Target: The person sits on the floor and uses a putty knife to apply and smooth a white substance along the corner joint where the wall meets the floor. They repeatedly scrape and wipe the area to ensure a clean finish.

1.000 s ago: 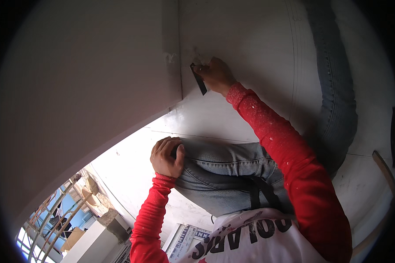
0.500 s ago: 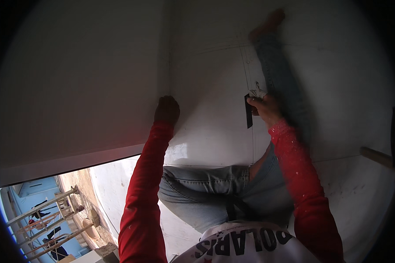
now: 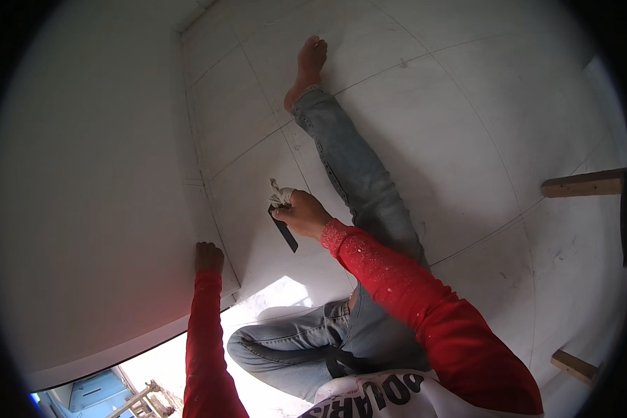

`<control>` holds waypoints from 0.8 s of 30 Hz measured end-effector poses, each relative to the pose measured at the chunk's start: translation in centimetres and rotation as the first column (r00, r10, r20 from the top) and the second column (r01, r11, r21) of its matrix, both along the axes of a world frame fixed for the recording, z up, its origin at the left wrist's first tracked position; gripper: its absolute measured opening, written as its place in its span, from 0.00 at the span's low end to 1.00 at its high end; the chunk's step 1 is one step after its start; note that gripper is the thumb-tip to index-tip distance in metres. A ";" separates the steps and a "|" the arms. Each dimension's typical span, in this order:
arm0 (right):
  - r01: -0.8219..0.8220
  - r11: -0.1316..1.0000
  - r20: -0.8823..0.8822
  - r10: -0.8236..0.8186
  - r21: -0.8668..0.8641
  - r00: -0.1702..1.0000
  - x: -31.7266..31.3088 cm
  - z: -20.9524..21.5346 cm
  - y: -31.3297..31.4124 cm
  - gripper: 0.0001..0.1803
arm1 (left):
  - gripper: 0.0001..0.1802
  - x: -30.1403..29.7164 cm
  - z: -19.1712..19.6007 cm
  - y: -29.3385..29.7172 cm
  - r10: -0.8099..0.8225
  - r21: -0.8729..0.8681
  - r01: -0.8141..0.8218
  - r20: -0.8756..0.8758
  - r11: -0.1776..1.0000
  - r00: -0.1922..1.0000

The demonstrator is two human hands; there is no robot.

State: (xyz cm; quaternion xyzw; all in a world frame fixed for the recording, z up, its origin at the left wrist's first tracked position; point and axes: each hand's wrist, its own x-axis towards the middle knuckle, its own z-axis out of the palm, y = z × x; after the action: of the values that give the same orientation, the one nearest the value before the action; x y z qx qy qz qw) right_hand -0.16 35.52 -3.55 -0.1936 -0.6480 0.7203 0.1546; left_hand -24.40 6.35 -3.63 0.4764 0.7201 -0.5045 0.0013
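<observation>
I sit on a white tiled floor with one jeans-clad leg stretched out, bare foot at the far end. My right hand, in a red sleeve, grips a dark flat scraper blade and a crumpled white rag just above a floor joint. My left hand presses flat against the base of the white wall, where wall and floor meet, fingers closed on nothing.
Two wooden battens lie on the floor at the right, one higher and one near the lower edge. At the bottom left an opening shows a railing and buildings below. A sunlit patch falls by my bent knee.
The view has swung down from the wall onto the floor. My right hand with the scraper and rag has come down to the floor joint. My left hand has moved from my knee to the wall's base.
</observation>
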 end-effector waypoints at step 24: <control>0.314 0.949 0.283 -0.311 0.036 0.907 -1.8 -3.5 -1.3 0.10 | 0.08 -8.5 -6.9 -6.9 -0.357 -0.036 0.355 -0.089 0.934 0.930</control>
State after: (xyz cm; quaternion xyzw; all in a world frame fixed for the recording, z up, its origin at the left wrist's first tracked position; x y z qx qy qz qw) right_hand -2.00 34.18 -7.06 -0.3973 -0.6204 0.6540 0.1718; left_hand -32.88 -0.55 -10.57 0.5747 0.6162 -0.5252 -0.1193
